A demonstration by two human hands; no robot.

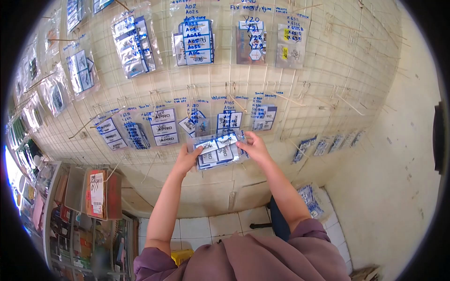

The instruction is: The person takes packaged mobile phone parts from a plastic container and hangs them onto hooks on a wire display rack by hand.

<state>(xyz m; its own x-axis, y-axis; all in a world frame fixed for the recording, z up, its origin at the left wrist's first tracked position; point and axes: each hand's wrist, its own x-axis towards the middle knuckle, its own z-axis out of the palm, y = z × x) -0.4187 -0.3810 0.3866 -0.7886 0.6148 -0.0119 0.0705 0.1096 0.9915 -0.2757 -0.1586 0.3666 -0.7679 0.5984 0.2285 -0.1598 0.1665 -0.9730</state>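
Observation:
Between my two hands is a clear plastic bag (218, 152) holding several white cards with blue borders and dark print. My left hand (188, 160) grips its left side, thumb over the front. On the right side, my right hand (253, 146) pinches the bag near its upper edge. The bag is slightly tilted, held in front of a wire grid wall rack (187, 89). Just behind it hang a bag with handwritten blue letters (228, 121) and another bag of cards (193, 122). Fingers behind the held bag are partly hidden.
More labelled bags hang above, such as one marked with model codes (194, 42). Metal hooks (349, 104) stick out from the grid. At lower left stands a shelf (56, 220) with a cardboard box (115, 196). A packet of small bags (310, 201) lies low at right.

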